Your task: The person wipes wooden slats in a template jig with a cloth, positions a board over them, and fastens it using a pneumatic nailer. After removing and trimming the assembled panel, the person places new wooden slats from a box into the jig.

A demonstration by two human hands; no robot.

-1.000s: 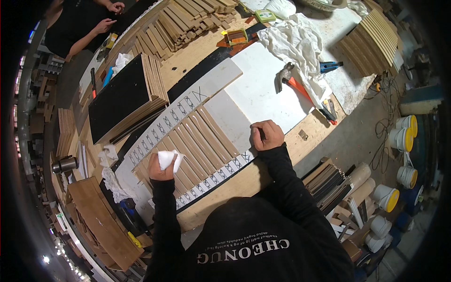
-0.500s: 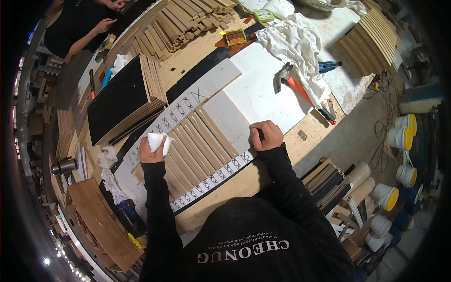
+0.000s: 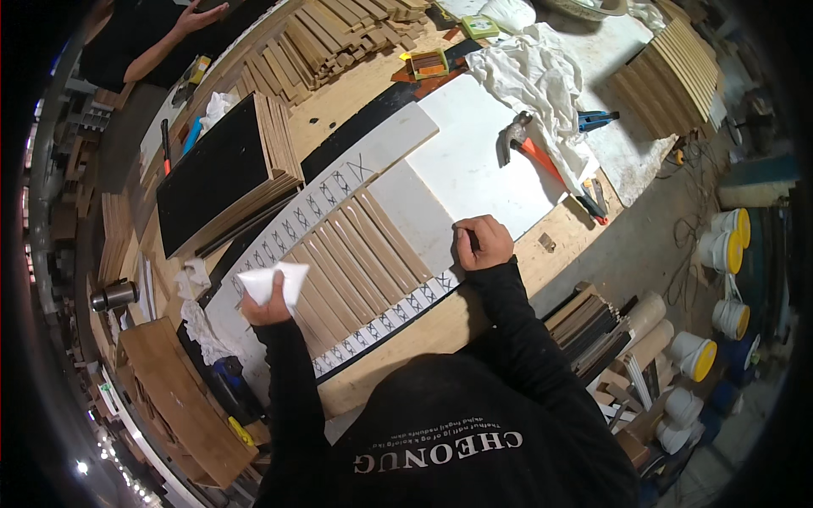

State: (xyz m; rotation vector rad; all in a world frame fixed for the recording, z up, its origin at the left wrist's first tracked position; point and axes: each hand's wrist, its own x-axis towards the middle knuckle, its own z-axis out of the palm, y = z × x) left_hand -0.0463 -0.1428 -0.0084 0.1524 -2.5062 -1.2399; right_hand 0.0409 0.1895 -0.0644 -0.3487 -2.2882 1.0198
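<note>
My left hand [image 3: 268, 310] is closed around a soft white bag [image 3: 275, 284], thumb pressed across its front. It hovers at the left end of a row of brown wooden strips [image 3: 366, 261], which lie side by side on a pale board. Thin whitish lines run along several strips. Marked white bands [image 3: 385, 324] with drawn crosses border the row on its near and far sides. My right hand [image 3: 484, 243] rests as a loose fist on the white board [image 3: 474, 161], right of the strips; nothing shows in it.
Beyond lie a black-topped panel stack [image 3: 216, 178], a heap of wooden strips [image 3: 326, 42], a hammer [image 3: 529, 148], a white cloth [image 3: 542, 72] and a blue tool [image 3: 597, 120]. Another person's hand [image 3: 199, 17] is at the far left. Buckets [image 3: 699, 356] stand on the right floor.
My left hand has turned and shifted slightly nearer me; the white bag now spreads wider above the fingers. My right hand stays almost still. The other person's hands have moved.
</note>
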